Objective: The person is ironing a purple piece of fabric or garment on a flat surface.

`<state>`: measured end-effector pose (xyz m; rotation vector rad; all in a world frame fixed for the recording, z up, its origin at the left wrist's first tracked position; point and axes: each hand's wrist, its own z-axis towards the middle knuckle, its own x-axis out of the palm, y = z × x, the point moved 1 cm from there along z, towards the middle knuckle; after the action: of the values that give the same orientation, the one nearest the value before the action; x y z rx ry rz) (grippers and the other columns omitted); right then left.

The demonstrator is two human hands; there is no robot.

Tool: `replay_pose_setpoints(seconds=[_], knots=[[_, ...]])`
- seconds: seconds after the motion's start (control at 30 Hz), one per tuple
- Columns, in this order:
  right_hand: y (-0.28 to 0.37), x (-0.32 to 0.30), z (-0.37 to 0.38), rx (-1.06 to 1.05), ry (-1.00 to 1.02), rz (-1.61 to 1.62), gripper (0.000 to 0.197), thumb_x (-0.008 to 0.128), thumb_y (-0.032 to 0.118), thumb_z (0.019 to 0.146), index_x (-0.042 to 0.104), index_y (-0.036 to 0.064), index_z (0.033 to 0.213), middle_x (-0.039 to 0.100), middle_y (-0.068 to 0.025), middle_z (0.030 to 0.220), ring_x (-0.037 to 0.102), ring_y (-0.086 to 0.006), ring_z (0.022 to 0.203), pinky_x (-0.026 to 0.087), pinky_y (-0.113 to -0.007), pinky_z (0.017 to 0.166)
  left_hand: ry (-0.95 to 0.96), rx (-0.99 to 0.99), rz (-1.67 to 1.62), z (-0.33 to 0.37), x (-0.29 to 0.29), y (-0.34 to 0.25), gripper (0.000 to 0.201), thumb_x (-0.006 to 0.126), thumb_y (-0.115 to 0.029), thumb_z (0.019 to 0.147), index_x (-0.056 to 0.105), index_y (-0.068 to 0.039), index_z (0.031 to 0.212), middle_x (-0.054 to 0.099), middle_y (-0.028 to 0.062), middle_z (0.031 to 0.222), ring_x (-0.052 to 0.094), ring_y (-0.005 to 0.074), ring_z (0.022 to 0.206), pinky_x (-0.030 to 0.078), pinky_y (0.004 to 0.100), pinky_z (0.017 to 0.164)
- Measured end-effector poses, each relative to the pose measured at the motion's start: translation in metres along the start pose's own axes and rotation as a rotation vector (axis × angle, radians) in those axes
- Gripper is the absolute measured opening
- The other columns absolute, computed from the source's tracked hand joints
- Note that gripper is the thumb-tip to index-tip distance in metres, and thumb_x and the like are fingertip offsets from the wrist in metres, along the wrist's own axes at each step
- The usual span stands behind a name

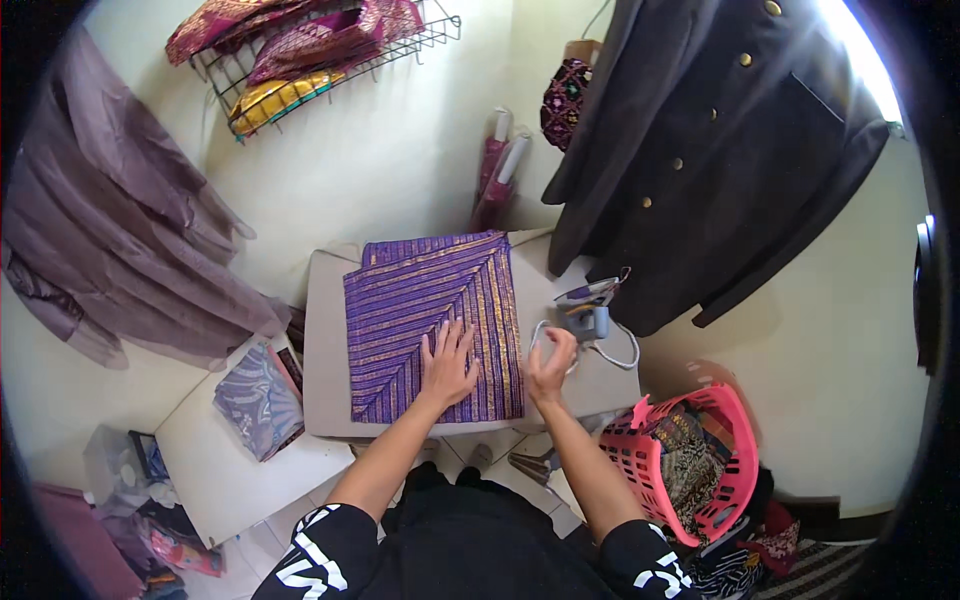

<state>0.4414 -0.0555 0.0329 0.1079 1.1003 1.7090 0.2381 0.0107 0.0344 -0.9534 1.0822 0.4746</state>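
Black shirt point(470, 545) behind; my left hand point(451, 372) lay flat on cloth point(425, 308), seemingly soft, best held by edges; right hand point(549, 370) curled, hold unclear.

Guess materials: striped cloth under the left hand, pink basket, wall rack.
Striped cloth: woven fabric, possibly metallic thread; gold stripes glint.
Pink basket: probably smooth molded plastic; uniform colour, slotted walls.
Wall rack: likely metal wire, dark finish; crossing slender rods, coating unclear.
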Motion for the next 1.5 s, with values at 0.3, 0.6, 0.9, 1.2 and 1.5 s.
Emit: replay_pose_setpoints(seconds=[0.3,0.6,0.9,1.2,1.5], knots=[[0.053,0.082,-0.006,-0.104,0.611,-0.239,0.057,0.063,0.032,0.094,0.05,0.0024,0.14,0.05,-0.0213,0.144,0.04,-0.0396,0.139,0.029,-0.053,0.115,-0.03,-0.122,0.047,-0.033,-0.032,0.059,0.069,0.059,-0.033,0.094,0.037,-0.011,0.155,0.027,0.0146,0.165,0.018,0.034,0.155,0.008,0.0675,0.12],[0.094,0.142,-0.015,-0.105,0.918,-0.402,0.074,0.059,0.043,0.096,0.034,0.0074,0.156,0.03,-0.0188,0.163,0.025,-0.0389,0.151,0.02,-0.061,0.12,-0.098,-0.289,0.078,-0.048,-0.057,0.134,0.066,0.06,-0.034,0.093,0.044,-0.006,0.151,0.039,0.0118,0.159,0.022,0.0319,0.154,0.012,0.067,0.12],[0.102,0.174,-0.02,-0.05,0.993,-0.496,0.072,0.049,0.051,0.101,0.033,0.0109,0.159,0.023,-0.0162,0.167,0.021,-0.038,0.154,0.019,-0.066,0.12,-0.218,-0.458,0.067,-0.023,-0.068,0.206,0.052,0.062,-0.036,0.096,0.057,-0.01,0.141,0.048,0.0056,0.152,0.028,0.0298,0.15,0.01,0.0623,0.121],[0.104,0.18,-0.031,0.02,0.974,-0.533,0.074,0.052,0.051,0.1,0.03,0.014,0.16,0.022,-0.0151,0.168,0.018,-0.036,0.155,0.018,-0.068,0.119,-0.298,-0.444,0.106,0.044,-0.073,0.261,0.039,0.066,-0.036,0.095,0.069,-0.023,0.131,0.051,0.0014,0.147,0.031,0.0271,0.148,0.018,0.0608,0.119],[0.122,0.188,-0.036,-0.014,0.923,-0.596,0.074,0.054,0.052,0.098,0.035,0.0136,0.158,0.028,-0.0179,0.164,0.021,-0.0431,0.152,0.019,-0.068,0.118,-0.277,-0.416,0.135,0.071,-0.075,0.284,0.037,0.067,-0.037,0.094,0.07,-0.021,0.128,0.05,0.0021,0.148,0.03,0.0288,0.148,0.019,0.0622,0.118]])
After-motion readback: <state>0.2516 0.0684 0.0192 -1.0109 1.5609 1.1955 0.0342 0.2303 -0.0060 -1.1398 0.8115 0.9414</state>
